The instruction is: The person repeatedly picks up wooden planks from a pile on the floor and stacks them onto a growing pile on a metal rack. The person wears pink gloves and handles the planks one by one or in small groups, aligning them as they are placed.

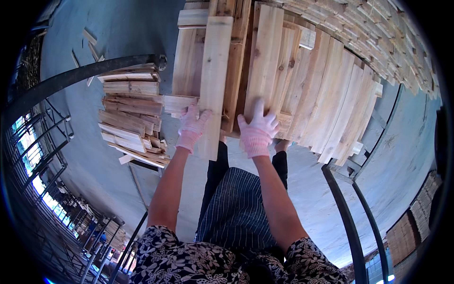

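Observation:
Both my hands wear pale pink knit gloves. My left hand (191,127) rests at the left edge of a long light board (215,85), near its close end. Its fingers are apart, over the end of a short crosswise piece (177,103), with the thumb on the board. My right hand (259,130) lies with spread fingers on the near end of another light plank (266,57). Between these two boards runs a darker brown plank (236,71), with a dark gap beside it. The undersides of both hands are hidden.
Many planks lie side by side to the right (326,94). A pile of short wood pieces (130,113) stands at left, below a dark metal bar (85,75). Stacked timber (369,33) fills the far right. Metal rails (345,217) rise at near right. Scraps (90,45) lie on the floor.

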The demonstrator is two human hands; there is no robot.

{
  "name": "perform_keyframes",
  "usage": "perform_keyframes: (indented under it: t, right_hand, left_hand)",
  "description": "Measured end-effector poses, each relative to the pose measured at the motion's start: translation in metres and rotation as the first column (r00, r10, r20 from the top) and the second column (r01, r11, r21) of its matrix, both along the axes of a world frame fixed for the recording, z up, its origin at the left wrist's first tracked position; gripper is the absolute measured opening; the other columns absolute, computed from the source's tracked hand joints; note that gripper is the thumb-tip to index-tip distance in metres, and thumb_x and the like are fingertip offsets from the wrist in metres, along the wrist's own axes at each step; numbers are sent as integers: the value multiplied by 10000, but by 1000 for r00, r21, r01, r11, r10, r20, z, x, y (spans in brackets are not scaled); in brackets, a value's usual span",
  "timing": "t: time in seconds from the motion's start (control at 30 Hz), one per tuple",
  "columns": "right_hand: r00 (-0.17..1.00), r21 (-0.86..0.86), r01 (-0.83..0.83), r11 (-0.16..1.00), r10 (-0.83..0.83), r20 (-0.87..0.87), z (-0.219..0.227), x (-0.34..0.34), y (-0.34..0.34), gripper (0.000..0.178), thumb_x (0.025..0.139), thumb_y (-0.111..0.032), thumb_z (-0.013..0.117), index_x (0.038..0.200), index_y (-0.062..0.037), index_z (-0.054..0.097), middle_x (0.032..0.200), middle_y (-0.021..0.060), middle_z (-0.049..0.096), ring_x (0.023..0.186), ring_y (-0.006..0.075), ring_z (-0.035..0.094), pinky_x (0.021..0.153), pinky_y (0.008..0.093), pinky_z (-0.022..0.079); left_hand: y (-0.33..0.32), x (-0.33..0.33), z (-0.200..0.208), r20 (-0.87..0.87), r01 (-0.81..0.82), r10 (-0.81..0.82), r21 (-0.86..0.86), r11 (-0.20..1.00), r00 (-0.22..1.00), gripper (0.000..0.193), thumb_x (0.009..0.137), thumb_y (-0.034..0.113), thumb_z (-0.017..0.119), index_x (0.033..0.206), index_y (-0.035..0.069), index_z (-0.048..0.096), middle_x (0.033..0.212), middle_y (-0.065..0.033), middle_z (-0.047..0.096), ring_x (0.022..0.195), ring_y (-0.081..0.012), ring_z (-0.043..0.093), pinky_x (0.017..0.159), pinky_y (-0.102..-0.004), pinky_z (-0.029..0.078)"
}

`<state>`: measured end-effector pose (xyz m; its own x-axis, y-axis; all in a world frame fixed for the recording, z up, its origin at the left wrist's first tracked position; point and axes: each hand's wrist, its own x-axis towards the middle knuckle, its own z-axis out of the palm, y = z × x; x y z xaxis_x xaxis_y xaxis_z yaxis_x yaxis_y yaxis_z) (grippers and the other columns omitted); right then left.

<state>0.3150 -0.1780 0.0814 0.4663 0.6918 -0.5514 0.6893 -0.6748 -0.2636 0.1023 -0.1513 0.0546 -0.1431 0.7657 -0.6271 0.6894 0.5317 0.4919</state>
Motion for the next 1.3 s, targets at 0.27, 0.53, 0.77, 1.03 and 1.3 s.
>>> perform_keyframes:
  t: [0.27, 0.53, 0.77, 1.03, 1.3]
  right_hand:
    - [946, -44, -38, 998, 50, 319, -41, -7, 115, 903, 807, -450, 747, 1562, -264, 287, 1351, 247, 436, 1172, 431, 517, 953, 542, 454]
    - [993, -18, 31, 999, -33, -115, -12, 36, 113, 1000, 752, -372, 797, 1589, -248, 263, 1379, 242, 448, 1279, 421, 480, 1043, 509, 451]
    - [804, 117, 410, 905, -297, -516, 4, 132, -26, 1046, 728, -195, 816, 1598, -97, 245, 1455, 237, 420, 1330, 346, 487, 1092, 438, 448]
    - [871, 203, 487, 850, -453, -191, -6, 375, -130, 1051, 687, -234, 845, 1594, -193, 316, 1342, 214, 423, 1222, 390, 511, 1054, 446, 478]
    - [912, 63, 409, 910, -407, -43, -89, 518, -94, 904, 838, -429, 747, 1603, -268, 293, 1520, 271, 351, 1373, 457, 413, 1123, 455, 401]
  left_hand:
    - [11, 33, -7, -258, 72, -65, 20, 997, 964, 1083, 761, 411, 825, 1596, 132, 196, 1420, -304, 389, 1288, -490, 457, 1078, -542, 413]
    - [-8, 34, 56, -114, 82, -63, 175, 981, 992, 1021, 758, 221, 798, 1587, 80, 221, 1362, -309, 439, 1274, -470, 466, 1095, -511, 408]
    - [-78, 126, 61, -45, 137, -130, 258, 956, 991, 1014, 738, 169, 824, 1574, 100, 254, 1359, -278, 449, 1265, -442, 477, 1103, -498, 405]
    - [-72, 229, -9, -498, 309, -239, 61, 949, 833, 1100, 764, 319, 820, 1604, 170, 126, 1354, -296, 430, 1203, -480, 508, 1001, -558, 458]
    - [-69, 211, 23, -206, 220, -176, 218, 951, 963, 950, 811, 268, 804, 1581, 97, 274, 1436, -249, 407, 1326, -422, 450, 1133, -486, 383]
